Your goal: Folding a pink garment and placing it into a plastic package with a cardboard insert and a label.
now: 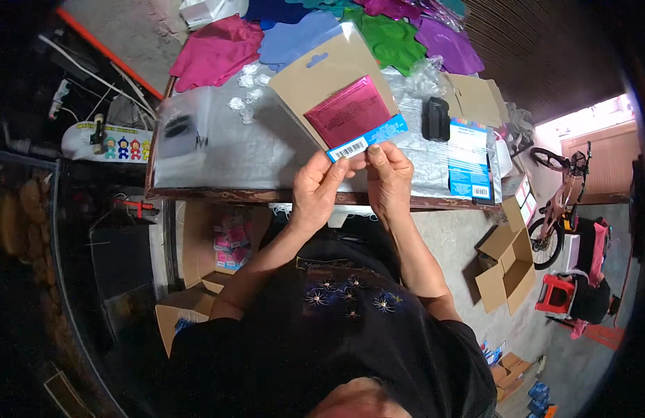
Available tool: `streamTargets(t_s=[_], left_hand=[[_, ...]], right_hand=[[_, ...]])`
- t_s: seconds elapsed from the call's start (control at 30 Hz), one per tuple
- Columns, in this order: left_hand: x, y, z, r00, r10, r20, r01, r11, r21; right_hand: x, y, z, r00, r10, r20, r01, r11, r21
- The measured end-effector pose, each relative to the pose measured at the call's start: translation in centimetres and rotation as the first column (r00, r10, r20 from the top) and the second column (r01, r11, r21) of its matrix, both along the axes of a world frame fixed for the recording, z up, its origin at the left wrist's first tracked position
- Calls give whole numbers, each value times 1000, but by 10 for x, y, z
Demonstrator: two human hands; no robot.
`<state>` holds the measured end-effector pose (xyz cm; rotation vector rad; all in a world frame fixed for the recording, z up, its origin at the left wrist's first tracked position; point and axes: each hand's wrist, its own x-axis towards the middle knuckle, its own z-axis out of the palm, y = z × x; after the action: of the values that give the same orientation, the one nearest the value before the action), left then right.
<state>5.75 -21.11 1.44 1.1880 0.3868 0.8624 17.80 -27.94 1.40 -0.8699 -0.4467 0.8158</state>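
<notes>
A clear plastic package (pixel 294 83) with a hang hole at its top is held up over the table's near edge. Inside it, against a tan backing, sits a flat, shiny pink packet (pixel 350 115); a blue strip with a barcode (pixel 350 150) runs along the bottom. My left hand (pixel 314 191) pinches the lower left of that strip between thumb and fingers. At the strip's right part, my right hand (pixel 392 180) grips with its thumb on the front. The package leans to the left.
Folded cloths in pink (pixel 214 52), green (pixel 389 42) and purple (pixel 448 45) lie along the table's far side. Clear bags (pixel 180 139) are at left. A black case (pixel 435 118) and a blue-and-white card (pixel 469 157) lie at right. Cardboard boxes (pixel 507 268) stand on the floor.
</notes>
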Motion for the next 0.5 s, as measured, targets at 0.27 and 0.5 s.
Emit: streamTargets(t_s=[0.27,0.5], left_hand=[[-23,44,5,891,-206,-404,292,943,163],[-23,110,57,975,43,-218,-35,999,39]], right_hand=[[22,-7,3,981,-177,76,180,982,-47],[43,-28,31,931,-109,349,155,982,-107]])
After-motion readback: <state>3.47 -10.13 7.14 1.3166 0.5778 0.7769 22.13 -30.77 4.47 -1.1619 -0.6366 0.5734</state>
